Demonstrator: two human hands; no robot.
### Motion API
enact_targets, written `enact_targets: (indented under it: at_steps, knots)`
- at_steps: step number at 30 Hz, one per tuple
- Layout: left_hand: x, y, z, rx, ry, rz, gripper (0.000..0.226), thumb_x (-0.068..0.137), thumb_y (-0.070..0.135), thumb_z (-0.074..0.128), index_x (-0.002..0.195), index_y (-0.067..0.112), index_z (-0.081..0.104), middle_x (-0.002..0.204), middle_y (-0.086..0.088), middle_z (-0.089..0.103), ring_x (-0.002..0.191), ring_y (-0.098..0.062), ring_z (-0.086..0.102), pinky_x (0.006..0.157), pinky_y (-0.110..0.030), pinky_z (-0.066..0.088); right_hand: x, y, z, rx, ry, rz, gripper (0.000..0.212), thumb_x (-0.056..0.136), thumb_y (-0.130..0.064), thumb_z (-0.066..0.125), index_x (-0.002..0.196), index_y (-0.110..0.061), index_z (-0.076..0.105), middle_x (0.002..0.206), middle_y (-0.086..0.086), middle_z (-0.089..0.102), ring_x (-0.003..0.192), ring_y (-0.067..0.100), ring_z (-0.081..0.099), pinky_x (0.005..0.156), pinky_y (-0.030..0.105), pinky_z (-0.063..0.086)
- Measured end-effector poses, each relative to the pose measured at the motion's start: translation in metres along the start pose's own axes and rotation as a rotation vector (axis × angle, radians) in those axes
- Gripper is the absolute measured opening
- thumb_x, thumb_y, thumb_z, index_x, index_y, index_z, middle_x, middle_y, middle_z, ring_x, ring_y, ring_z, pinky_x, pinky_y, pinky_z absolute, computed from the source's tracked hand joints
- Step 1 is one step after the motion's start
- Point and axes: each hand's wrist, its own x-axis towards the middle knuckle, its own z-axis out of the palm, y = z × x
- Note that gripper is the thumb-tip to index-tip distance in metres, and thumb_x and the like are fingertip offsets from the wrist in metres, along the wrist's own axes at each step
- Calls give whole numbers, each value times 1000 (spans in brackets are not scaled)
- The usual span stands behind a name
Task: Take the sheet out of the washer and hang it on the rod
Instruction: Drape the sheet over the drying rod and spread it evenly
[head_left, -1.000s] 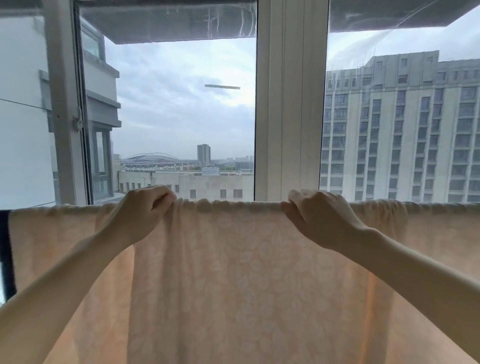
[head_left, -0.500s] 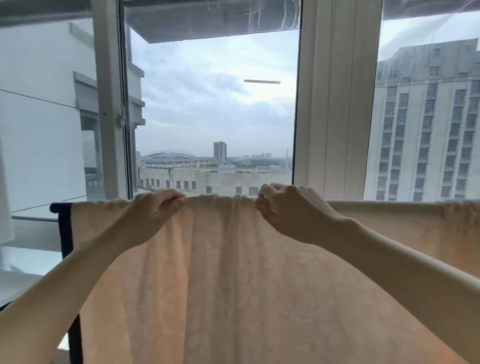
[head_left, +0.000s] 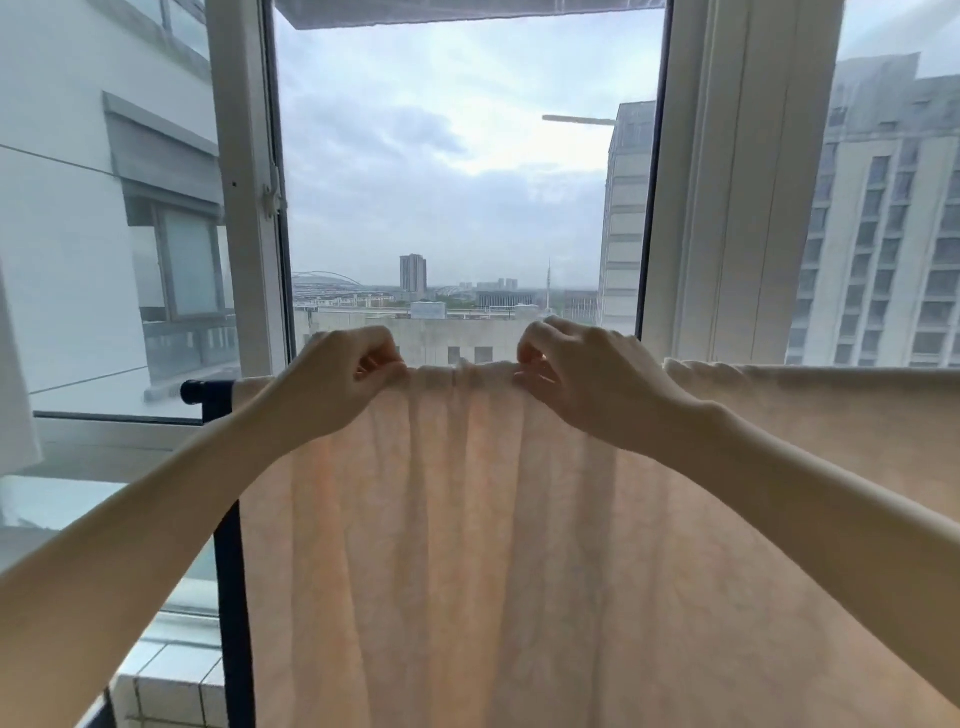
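Window: grey sky and tower blocks outside, white window frame (head_left: 244, 208) rising above my left hand (head_left: 337, 384).
Sheet: the peach sheet (head_left: 467, 519) is already draped over the rod (head_left: 199, 389). It hangs below both hands and runs on past my right hand (head_left: 587, 379).
Left hand: pinching the sheet's top fold, fingers curled on the cloth.
Right hand: pinching the same fold. It has slid in; a second ago the two were well apart, now they're near each other.
Between the hands: cloth gathered into upright pleats.
Rod end: dark and bare just left of my left hand, in plainer sight since my view swung left.
Meaning: hanging looks done, I reckon. What's left is drawing this slack out toward that bare end.
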Motion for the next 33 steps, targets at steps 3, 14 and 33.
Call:
enact_targets:
  at_steps: [3,14,33]
  knots:
    - [-2,-10,4,62,33,12,7,97,19,54,91,15,55,75,4,59,67,-8,56,59,-19,39,6,-16,11,-11,-8,-9,22,98,-44,49,99,-22,48,94,-8,64,71,16,57,63,30,38]
    - [-21,-70,-29,-24,121,-187,16,99,20,49,97,11,62,83,3,63,78,-22,61,61,-19,42,36,-53,30,59,186,45,16,100,-31,47,95,-17,48,78,-5,58,63,19,55,60,33,45]
    - [-75,-105,-50,-485,202,-745,28,91,28,64,91,0,68,87,-17,73,77,-25,70,73,-32,58,89,-136,77,128,4,-170,30,100,-36,46,118,-14,53,105,4,63,90,23,64,72,37,53]
